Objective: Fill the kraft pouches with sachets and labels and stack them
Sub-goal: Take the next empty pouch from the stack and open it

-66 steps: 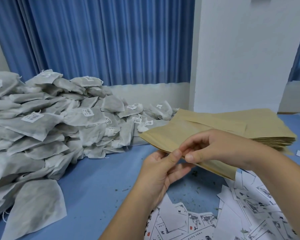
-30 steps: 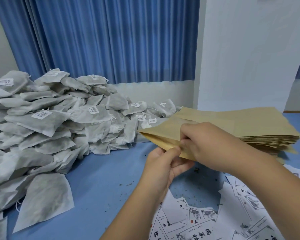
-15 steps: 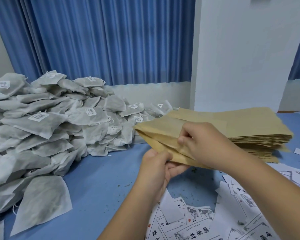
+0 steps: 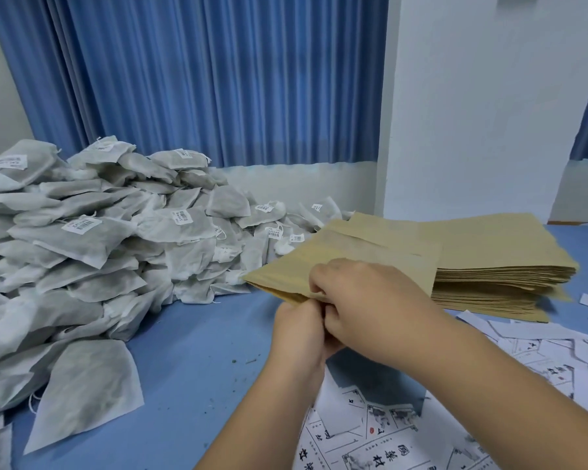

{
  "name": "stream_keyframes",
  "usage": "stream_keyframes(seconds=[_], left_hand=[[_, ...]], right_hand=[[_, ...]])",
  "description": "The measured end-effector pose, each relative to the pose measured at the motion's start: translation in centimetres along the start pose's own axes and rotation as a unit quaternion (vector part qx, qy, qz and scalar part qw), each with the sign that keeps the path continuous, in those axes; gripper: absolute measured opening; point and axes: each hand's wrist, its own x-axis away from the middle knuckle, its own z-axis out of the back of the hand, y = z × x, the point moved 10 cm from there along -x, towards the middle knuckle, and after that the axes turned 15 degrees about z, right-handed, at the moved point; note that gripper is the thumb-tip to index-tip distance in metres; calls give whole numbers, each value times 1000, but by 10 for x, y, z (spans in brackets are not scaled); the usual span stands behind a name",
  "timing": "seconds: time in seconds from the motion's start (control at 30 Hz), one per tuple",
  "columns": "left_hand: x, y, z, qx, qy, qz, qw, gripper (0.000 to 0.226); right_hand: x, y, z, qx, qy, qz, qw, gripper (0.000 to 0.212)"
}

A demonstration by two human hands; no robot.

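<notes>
Sachet heap (image 4: 92, 239) left, pouch stack (image 4: 496, 262) right, labels (image 4: 404, 432) front.

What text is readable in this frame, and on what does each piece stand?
"茶村", after a character like 园 or 圆: black print on the paper labels, bottom right.
Their smaller print: blurred.
Barcode stickers on the sachets: too small to read.
Held kraft pouch: no print seen.

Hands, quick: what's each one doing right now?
Left hand: closed, pinching the near edge of the kraft pouch.
Right hand: closed, pinching the same pouch edge.
</notes>
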Motion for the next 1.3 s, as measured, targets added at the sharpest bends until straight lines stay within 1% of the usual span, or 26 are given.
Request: stream_keyframes(seconds=[0.07, 0.1, 0.17, 0.2, 0.3, 0.37, 0.43, 0.5, 0.53, 0.57, 0.63, 0.67, 0.7, 0.77, 0.83, 0.9, 1.03, 1.1, 1.17, 1.23, 1.27, 1.3], left_hand=[[1, 3, 3, -4, 9, 1, 1000, 36], [1, 4, 3, -9, 8, 3, 1000, 36], [1, 3, 4, -18, 13, 3, 1000, 35], [1, 3, 6, -27, 24, 3, 999, 33], [1, 1, 13, -51, 68, 8, 996, 32], [1, 4, 20, -61, 100, 0, 993, 34], [1, 10, 30, -91, 142, -29, 985, 32], [2, 15, 36, -114, 171, -54, 977, 17], [2, 13, 37, -105, 164, -46, 980, 15], [1, 7, 37, -82, 147, -25, 985, 21], [-1, -4, 40, -32, 135, 22, 990, 30], [-2, -9, 41, -7, 132, 44, 990, 30], [-1, -14, 41, 13, 126, 64, 990, 29], [0, -20, 38, 44, 107, 96, 989, 29], [2, -23, 33, 74, 82, 111, 988, 31], [4, -21, 29, 89, 69, 100, 989, 32], [7, -4, 24, 44, 57, 35, 997, 36], [10, 1, 21, 26, 53, 25, 998, 27], [14, 3, 24, 5, 73, 27, 997, 18], [15, 5, 32, -19, 109, 32, 993, 20], [16, 7, 38, -31, 127, 28, 991, 16], [17, 12, 43, -48, 148, 13, 988, 5]], right_hand=[[2, 3, -8, 22, -37, -17, 999, 19], [3, 7, -11, 24, -44, -27, 998, 17], [3, 11, -14, 37, -50, -36, 997, 5], [3, 11, -15, 44, -49, -35, 997, 11], [0, 5, -18, 63, -47, -21, 997, 26], [-2, -2, -21, 65, -44, -14, 997, 23], [-4, -7, -23, 58, -46, -15, 997, 17], [-3, -2, -14, 57, -24, -33, 998, 16], [-1, 4, -7, 61, -7, -49, 997, 18], [2, 11, 2, 57, 12, -66, 996, 20], [9, 29, 18, 40, 64, -107, 991, 14], [15, 40, 26, 30, 91, -133, 986, 16], [20, 49, 32, 17, 110, -159, 981, 22], [28, 58, 43, -4, 141, -189, 972, 27], [29, 57, 48, -24, 160, -183, 970, 28], [25, 49, 47, -42, 154, -162, 974, 29], [10, 18, 36, -10, 84, -88, 992, 26], [3, 1, 29, 13, 48, -45, 998, 23], [-2, -17, 22, 41, 14, -12, 999, 4], [-6, -30, 14, 54, -9, 10, 998, 19], [-7, -32, 12, 62, -11, 10, 998, 22], [-8, -34, 12, 66, -7, 8, 998, 22]])
